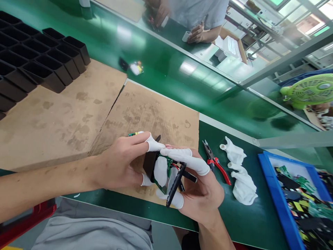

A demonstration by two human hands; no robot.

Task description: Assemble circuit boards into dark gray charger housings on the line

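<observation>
Both my hands wear white finger cots and meet over the near edge of a brown cardboard sheet (156, 114). My left hand (125, 163) pinches a black plastic housing (150, 163) from the left. My right hand (200, 187) grips a green circuit board (168, 166) with black parts and wires pressed against that housing. A flat black piece (176, 184) sticks out between my right fingers. Another small green board (132, 134) peeks out behind my left index finger.
Red-handled pliers (215, 163) and a white glove (241, 180) lie right of my hands on the green belt. A blue bin (275, 194) of boards stands at far right. Black trays (39, 59) stack at back left. Another person's hands (195, 34) work across the belt; a green fan (309, 90) stands right.
</observation>
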